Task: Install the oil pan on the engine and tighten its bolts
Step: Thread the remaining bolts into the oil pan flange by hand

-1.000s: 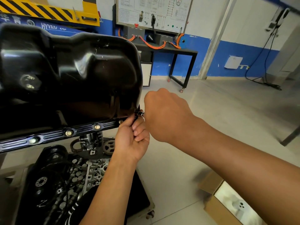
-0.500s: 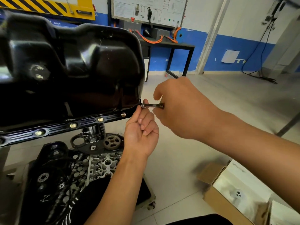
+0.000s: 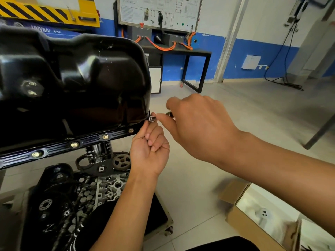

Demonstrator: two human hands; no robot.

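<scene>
Black oil pan [image 3: 76,91] is sitting at the left, flange bolts [image 3: 105,136] lining its near edge. Left hand [image 3: 148,153] is pinching a shiny bolt [image 3: 152,118] at the pan's right corner. Right hand [image 3: 197,124] is curling round a small dark tool [image 3: 169,114] (mostly hidden).

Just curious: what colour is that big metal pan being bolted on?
The pan is glossy black, seen best in the head view.

Oil pan [image 3: 81,91]: glossy black, fills your left; ribbed flange along its near edge.
Flange bolts [image 3: 105,136]: four bright heads seated in a row.
Corner bolt [image 3: 151,119]: silvery, at the flange's right end.
</scene>
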